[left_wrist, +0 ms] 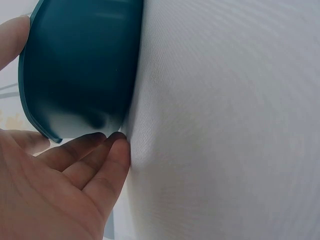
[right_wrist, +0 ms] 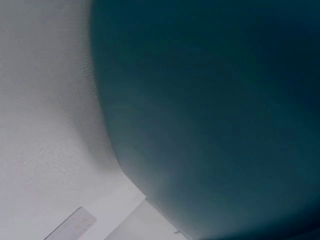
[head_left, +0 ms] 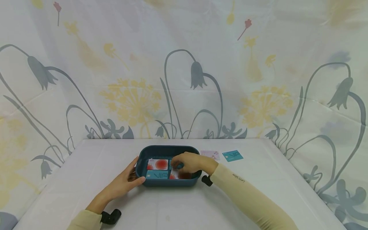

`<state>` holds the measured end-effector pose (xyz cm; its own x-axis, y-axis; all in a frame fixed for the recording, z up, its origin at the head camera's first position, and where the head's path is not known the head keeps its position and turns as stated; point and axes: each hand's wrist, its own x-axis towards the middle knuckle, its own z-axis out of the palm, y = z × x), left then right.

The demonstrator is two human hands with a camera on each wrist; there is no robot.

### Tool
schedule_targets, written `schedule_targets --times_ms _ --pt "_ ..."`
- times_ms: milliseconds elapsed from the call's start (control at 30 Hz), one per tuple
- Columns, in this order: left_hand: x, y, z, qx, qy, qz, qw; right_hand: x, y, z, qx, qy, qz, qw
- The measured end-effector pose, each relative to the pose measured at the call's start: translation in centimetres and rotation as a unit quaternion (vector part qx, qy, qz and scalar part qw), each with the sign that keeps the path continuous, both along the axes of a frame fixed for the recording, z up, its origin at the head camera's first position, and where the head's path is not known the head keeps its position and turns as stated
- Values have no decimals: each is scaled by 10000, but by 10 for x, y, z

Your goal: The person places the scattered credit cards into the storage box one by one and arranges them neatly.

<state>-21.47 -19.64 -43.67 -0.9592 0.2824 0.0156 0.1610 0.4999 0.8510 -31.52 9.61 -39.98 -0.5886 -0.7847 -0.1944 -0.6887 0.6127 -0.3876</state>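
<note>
A dark teal tray [head_left: 169, 183] stands on the white table. My left hand [head_left: 124, 182] holds its left end, thumb at the front corner and fingers against the end wall. In the left wrist view the thumb [left_wrist: 12, 40] lies on the rim. My right hand [head_left: 188, 162] reaches over the right rim into the tray, fingers bent down. Its fingertips pinch the upper edge of a red-and-white card [head_left: 181, 175]. A second red-and-white card [head_left: 157, 164] and a teal VIP card [head_left: 156, 174] lie at the left inside. Another teal card is mostly hidden behind the right hand.
Right of the tray, a pale pink card [head_left: 210, 154] and a teal VIP card [head_left: 233, 156] lie on the white table [head_left: 161, 210]. A flower-patterned curtain [head_left: 184, 95] hangs behind the table. Black wrist cameras [head_left: 111, 217] sit at both wrists.
</note>
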Motion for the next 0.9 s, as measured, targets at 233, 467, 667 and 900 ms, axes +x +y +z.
schedule_targets --times_ms 233,467,667,900 --pt "0 0 -1 46 4 -3 10000 1 -2 -2 90 131 155 9998" --pt "0 -1 1 -1 48 -35 10000 1 -4 -3 63 77 148 9998" --pt "0 0 -1 19 -25 40 10000 0 -2 1 -92 -123 126 9998" --pt "-1 -1 0 59 -30 3 10000 -9 14 13 -590 -44 -64 9982"
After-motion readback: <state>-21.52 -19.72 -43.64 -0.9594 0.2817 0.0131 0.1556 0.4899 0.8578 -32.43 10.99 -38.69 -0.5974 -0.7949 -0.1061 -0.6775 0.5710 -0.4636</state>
